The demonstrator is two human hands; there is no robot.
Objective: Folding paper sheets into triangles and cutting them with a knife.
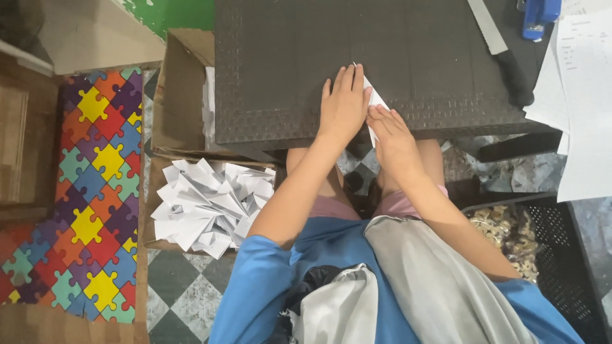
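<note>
Hands pressing a fold into white paper on the dark textured table (287,64). Left hand (343,102) lies flat, fingers stretched out, palm down on the folded white sheet (376,99), pinning it near the table's front edge. Right hand (392,137) sits just beside it, touching, fingers also extended and laid on the lower part of the same sheet; neither hand is clenched and neither lifts the paper. Only a narrow pointed strip of the sheet shows between and above the hands, so the exact fold shape is hard to tell (probably a triangular flap).

Step in hand, by my reading: creasing one fold flat. Next move would call for firm fingertip pressure along the edge while the other hand keeps the sheet from sliding.

Cardboard box (178,108) at the person's left holds a heap of folded white paper pieces (207,207). Long knife (497,44) and a stack of white sheets (583,95) lie on the table's right side, well apart from the hands. Blue stapler-like tool (539,16) at the far corner.
</note>
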